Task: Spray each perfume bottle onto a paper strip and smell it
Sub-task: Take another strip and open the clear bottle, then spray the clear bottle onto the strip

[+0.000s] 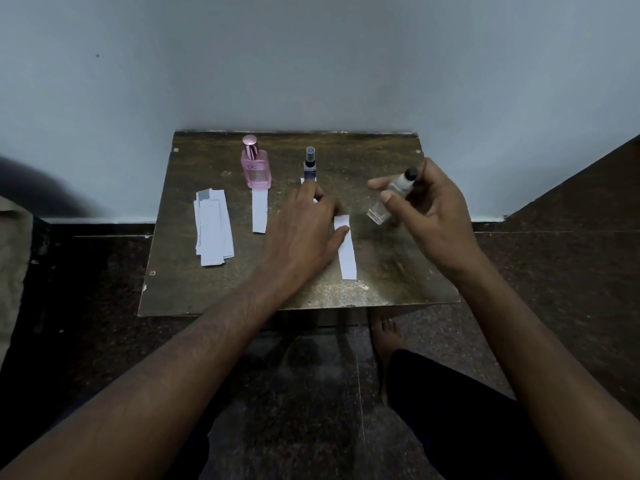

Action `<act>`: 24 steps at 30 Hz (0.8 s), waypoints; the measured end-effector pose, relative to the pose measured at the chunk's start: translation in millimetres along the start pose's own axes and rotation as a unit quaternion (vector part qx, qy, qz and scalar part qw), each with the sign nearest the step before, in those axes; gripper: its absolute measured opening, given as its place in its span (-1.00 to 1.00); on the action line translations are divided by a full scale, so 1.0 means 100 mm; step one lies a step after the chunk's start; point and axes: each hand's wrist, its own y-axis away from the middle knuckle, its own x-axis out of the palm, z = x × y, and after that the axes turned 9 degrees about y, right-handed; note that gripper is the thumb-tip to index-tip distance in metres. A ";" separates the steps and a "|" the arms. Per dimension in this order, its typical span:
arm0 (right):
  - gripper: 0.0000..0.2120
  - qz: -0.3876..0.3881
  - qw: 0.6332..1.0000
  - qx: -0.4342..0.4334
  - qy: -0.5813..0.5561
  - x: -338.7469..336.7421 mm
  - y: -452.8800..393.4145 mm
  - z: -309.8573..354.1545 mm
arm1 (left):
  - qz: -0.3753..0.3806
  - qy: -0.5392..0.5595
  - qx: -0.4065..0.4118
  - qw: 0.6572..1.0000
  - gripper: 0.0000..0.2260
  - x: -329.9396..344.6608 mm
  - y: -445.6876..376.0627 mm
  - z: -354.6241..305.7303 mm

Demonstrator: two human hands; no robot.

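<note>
While the left hand (pixel 304 226) pinches the strip (pixel 348 258), the right hand (pixel 429 209) grips the bottle (pixel 394 188) beside it.

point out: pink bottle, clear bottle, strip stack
pink bottle (pixel 256 173), head view, on its glass body.
clear bottle (pixel 397 184), head view, on its upper body between the fingers.
strip stack (pixel 213 233), head view, on the top strip's middle.
</note>
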 end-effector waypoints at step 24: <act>-0.81 0.014 0.955 0.127 -0.266 0.46 0.44 0.54 | -0.069 0.140 -0.056 0.986 -0.83 -0.31 0.53 0.10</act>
